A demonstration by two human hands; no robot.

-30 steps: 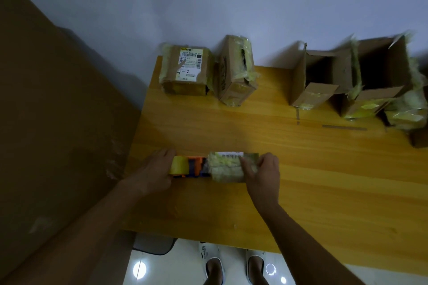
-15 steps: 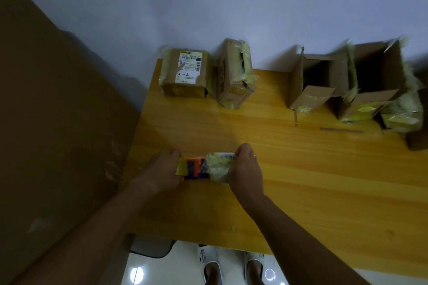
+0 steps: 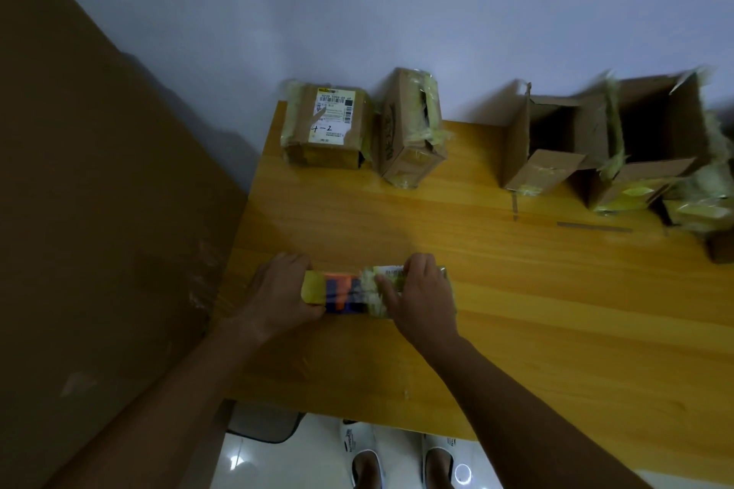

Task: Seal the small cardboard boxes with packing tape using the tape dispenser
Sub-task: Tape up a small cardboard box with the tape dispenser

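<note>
A small taped cardboard box (image 3: 383,277) lies on the wooden table (image 3: 516,310) near its front left. My right hand (image 3: 423,296) lies on top of it and covers most of it. Right against the box's left side is the tape dispenser (image 3: 337,292), orange and blue with a yellowish tape roll. My left hand (image 3: 284,296) grips the dispenser at the roll end.
Along the wall stand two taped boxes, one with a white label (image 3: 327,127) and one on end (image 3: 411,127). To the right are open boxes (image 3: 540,143) (image 3: 651,147) with loose flaps and tape scraps. A large brown board (image 3: 91,210) is on the left.
My right hand slid left across the top of the small box, from its right end toward the dispenser. My left hand and the dispenser stayed nearly in place.
</note>
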